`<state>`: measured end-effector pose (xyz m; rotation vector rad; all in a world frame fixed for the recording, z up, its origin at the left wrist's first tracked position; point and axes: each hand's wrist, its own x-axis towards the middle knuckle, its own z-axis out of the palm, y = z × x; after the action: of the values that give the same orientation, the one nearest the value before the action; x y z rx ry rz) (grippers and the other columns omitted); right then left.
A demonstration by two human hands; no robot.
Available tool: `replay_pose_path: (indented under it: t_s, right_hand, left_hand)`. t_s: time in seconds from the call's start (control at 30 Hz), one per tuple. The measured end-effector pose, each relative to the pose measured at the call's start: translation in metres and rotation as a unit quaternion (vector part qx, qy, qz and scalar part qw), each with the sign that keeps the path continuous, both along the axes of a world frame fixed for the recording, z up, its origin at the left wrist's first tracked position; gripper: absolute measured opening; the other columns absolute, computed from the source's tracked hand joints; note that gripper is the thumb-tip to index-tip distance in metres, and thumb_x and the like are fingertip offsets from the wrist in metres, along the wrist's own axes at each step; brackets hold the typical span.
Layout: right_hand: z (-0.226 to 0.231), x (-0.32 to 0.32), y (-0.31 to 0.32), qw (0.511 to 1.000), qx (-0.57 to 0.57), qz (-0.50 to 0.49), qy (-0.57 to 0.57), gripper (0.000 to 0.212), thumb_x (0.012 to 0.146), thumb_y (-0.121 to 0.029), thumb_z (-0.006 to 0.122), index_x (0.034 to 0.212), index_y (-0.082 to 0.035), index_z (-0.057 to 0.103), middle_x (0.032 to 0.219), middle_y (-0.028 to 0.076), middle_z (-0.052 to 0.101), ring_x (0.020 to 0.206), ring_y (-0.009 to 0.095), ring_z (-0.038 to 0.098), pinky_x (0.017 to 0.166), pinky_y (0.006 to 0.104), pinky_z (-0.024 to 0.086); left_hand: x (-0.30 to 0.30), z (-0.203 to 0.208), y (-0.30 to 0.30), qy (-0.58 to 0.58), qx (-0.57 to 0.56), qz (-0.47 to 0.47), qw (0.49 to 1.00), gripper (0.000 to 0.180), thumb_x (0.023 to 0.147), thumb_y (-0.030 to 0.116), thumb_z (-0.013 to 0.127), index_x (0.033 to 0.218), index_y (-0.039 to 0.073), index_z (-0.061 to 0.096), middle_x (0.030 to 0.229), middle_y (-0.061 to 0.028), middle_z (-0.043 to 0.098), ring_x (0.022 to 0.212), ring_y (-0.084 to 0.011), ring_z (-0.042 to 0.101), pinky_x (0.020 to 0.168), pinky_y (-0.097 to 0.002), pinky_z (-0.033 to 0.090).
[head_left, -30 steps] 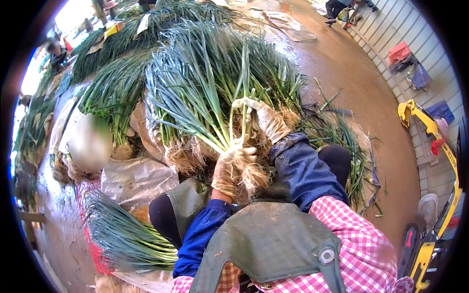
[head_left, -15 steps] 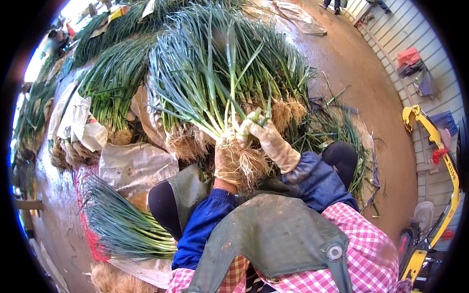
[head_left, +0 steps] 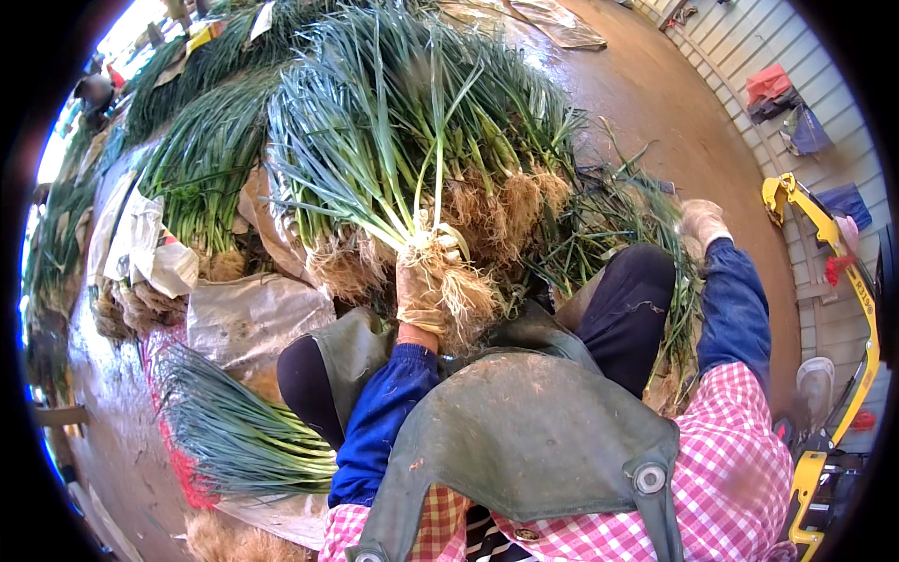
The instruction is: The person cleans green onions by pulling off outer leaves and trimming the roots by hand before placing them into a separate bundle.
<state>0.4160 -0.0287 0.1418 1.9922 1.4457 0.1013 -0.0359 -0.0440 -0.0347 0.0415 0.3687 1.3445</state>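
Note:
My left hand (head_left: 419,298), in a tan work glove, is closed round the root end of several green onions (head_left: 438,251) in front of my lap. Their pale roots hang over the glove, and the leaves point up and away from me. My right hand (head_left: 704,225), also gloved, is stretched far out to the right, above the outer side of a heap of loose green leaves (head_left: 613,229). Motion smears its fingers, so whether it holds anything cannot be made out. Just beyond my left hand lies a large pile of green onions (head_left: 375,103) with matted roots.
At lower left, trimmed-looking green onions (head_left: 248,426) lie on red netting (head_left: 184,459). A pale sack (head_left: 253,314) is beside my left knee. More onion bundles (head_left: 211,140) lie far left. A yellow jointed arm (head_left: 866,347) stands at right, before a panelled wall (head_left: 749,51).
My right hand has left the onions and swung out to the right over the leaf heap. My left hand keeps its hold on the green onions. The view has shifted slightly.

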Motion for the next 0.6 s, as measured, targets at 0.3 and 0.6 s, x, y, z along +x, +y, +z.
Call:
replay_pose_path:
  t_s: [0.3, 0.6]
  right_hand:
    - [-0.059, -0.278, 0.027, 0.704, -0.015, 0.023, 0.71, 0.047, 0.09, -0.042, 0.056, 0.122, -0.008, 0.057, 0.12, 0.016, 0.057, 0.115, 0.027, 0.053, 0.098, 0.0404, 0.042]
    - [-0.1, -0.332, 0.025, 0.83, 0.098, 0.384, 0.392, 0.016, 0.085, -0.019, 0.053, 0.091, -0.01, 0.064, 0.075, 0.011, 0.067, 0.071, 0.029, 0.068, 0.059, 0.0413, 0.052]
  left_hand:
    - [-0.002, 0.011, 0.005, 0.003, -0.012, -0.022, 1.0, 0.026, 0.094, 0.024, 0.05, 0.104, 0.001, 0.055, 0.085, -0.0133, 0.063, 0.064, -0.0248, 0.063, 0.055, -0.0347, 0.055]
    - [-0.003, 0.005, 0.005, 0.071, -0.034, -0.077, 0.994, 0.026, 0.094, 0.024, 0.059, 0.108, 0.003, 0.061, 0.093, -0.0051, 0.066, 0.078, -0.0154, 0.064, 0.067, -0.0269, 0.054]
